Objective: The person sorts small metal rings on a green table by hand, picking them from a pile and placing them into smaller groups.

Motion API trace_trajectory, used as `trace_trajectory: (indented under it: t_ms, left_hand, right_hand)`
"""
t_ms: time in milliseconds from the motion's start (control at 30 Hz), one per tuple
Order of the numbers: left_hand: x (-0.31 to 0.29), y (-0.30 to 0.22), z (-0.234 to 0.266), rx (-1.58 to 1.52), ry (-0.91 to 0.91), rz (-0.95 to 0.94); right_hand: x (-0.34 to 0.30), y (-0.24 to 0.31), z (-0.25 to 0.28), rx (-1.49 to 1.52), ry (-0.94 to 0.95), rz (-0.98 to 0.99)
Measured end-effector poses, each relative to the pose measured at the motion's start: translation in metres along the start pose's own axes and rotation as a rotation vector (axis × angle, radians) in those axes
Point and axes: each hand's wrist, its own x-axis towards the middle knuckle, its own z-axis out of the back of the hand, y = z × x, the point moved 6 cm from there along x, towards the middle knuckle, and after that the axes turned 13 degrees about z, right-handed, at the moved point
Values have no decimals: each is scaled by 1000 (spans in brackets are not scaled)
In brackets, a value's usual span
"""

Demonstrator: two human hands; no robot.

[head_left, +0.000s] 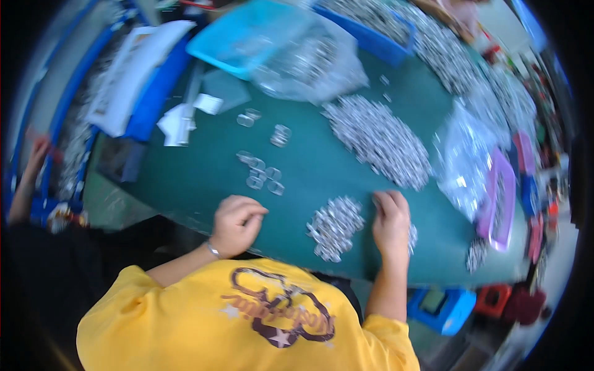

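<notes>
Yellow shirt cloth lies nearest, by the tabletop's near edge. Near that edge, the small pile of metal pieces sits just left of the right hand's narrowly bunched fingers, its long axis slanting away and slightly rightward; single pieces blur. The left hand's fingers curl narrowly; whether either hand grips anything, I cannot tell.

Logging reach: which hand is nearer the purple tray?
Right. The right hand is left of the purple tray; the left hand is farther left, past the small silvery pile.
</notes>
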Motion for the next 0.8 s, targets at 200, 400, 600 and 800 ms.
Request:
trace_trajectory:
  t_ms: [200,400,600,800]
  left_hand:
    - [-3,3,1,-55,-57,-31]
    - [-14,14,-4,-123,-57,-25]
    - [-14,9,-4,-111,-31,-36]
    - [-7,8,-1,-141,-37,-41]
  right_hand:
    - [-11,-17,-11,26,136,-99]
    - [-20,-31,-15,179,233,-120]
    - [2,-15,-4,1,412,-114]
    - [-2,-20,-14,-41,205,-80]
